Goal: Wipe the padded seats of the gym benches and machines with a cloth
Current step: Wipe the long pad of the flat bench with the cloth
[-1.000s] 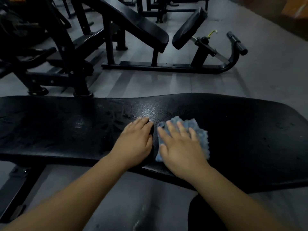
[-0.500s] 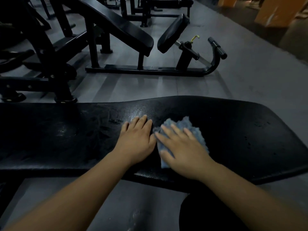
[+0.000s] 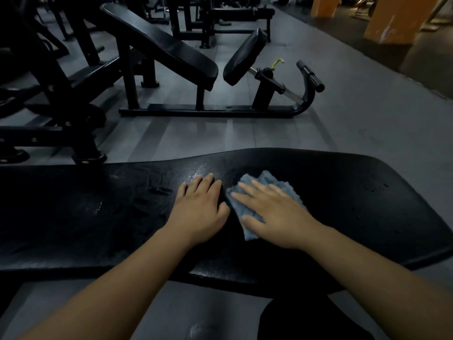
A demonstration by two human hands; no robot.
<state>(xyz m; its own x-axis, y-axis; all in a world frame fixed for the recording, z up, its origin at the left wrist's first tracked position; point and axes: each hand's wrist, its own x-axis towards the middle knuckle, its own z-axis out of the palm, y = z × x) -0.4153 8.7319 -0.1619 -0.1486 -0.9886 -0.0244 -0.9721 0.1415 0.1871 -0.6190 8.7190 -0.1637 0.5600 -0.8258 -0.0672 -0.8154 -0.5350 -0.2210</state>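
Note:
A long black padded bench (image 3: 355, 204) runs across the view in front of me, its surface showing damp streaks left of centre. A blue cloth (image 3: 267, 182) lies on the pad near the middle. My right hand (image 3: 274, 214) presses flat on the cloth with straight, spread fingers, covering most of it. My left hand (image 3: 201, 209) rests flat on the bare pad just left of the cloth, fingers together, nearly touching the right thumb.
Beyond the bench stands a black incline bench (image 3: 171, 50) with a raised seat pad (image 3: 245, 57) and a roller footrest (image 3: 310, 76) on a floor rail. More dark machine frames (image 3: 54, 99) crowd the left. Grey floor stretches right toward orange pillars (image 3: 392, 23).
The view has tilted up and shifted, so the bench sits lower in frame. Both hands stay flat on the pad; the right hand and cloth have shifted only slightly.

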